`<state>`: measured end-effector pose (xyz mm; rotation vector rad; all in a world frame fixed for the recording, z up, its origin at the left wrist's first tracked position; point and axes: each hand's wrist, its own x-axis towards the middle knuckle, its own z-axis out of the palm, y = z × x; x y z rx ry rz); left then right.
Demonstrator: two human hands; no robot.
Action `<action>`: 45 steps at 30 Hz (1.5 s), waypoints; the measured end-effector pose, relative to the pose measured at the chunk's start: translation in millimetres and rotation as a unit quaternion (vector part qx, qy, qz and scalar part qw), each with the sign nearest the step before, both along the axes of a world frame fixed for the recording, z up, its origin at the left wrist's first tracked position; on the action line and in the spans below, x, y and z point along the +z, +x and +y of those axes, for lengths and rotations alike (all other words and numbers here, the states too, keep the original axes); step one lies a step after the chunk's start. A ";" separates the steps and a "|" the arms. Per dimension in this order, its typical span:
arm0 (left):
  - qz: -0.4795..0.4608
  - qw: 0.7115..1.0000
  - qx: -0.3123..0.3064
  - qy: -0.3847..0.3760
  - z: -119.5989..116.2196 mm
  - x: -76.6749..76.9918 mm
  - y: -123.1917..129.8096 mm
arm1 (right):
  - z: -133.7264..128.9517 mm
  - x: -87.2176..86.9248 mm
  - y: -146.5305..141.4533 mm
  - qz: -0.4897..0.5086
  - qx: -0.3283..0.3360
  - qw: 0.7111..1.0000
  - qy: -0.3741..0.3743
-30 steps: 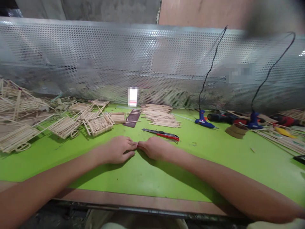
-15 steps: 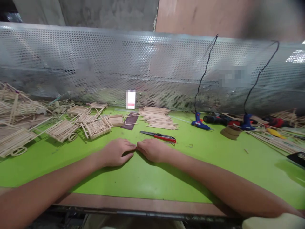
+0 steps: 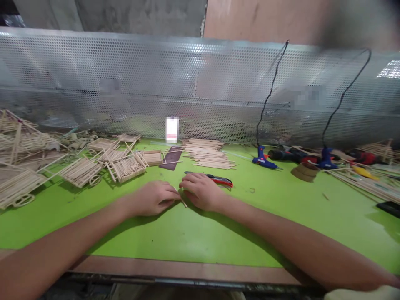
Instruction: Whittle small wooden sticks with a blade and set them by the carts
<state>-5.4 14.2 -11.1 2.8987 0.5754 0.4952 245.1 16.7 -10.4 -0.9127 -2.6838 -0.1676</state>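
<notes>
A short, thin wooden stick (image 3: 184,203) is pinched in the fingers of my left hand (image 3: 156,197), its end pointing down over the green table. Close beside it on the right, my right hand (image 3: 201,191) is palm down with its fingers bent and slightly apart. Nothing shows in those fingers; their undersides are hidden. Just behind my right hand lies a utility knife (image 3: 222,181) with a red and black handle, its blade partly covered by the hand. Farther back is a flat pile of thin wooden sticks (image 3: 208,154).
Small stick-built carts (image 3: 126,167) crowd the left, one near a dark sandpaper-like sheet (image 3: 171,158). Blue glue guns (image 3: 265,158) with black cords, a brown tape roll (image 3: 304,171) and loose sticks (image 3: 359,185) lie right. A perforated metal panel (image 3: 140,83) closes the back.
My right hand has opened a little and its fingers have lifted, now covering part of the knife blade. The short stick, earlier hidden between both hands, shows at my left fingertips.
</notes>
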 end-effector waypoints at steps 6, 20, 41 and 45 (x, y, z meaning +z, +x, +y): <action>0.024 0.999 0.024 -0.013 -3.6 3.6 -1.4 | 21.8 14.4 26.2 -0.069 -0.223 0.972 0.014; 0.079 0.988 0.086 -0.101 10.2 9.1 -19.1 | 24.5 12.8 33.5 0.000 -0.153 0.986 -0.062; 0.043 0.981 0.082 -0.171 17.0 0.7 -23.0 | -14.6 14.8 2.3 -0.134 0.021 0.990 -0.030; 0.059 0.985 0.069 -0.145 17.8 2.0 -22.1 | -16.5 10.6 -0.4 -0.139 0.020 0.990 -0.013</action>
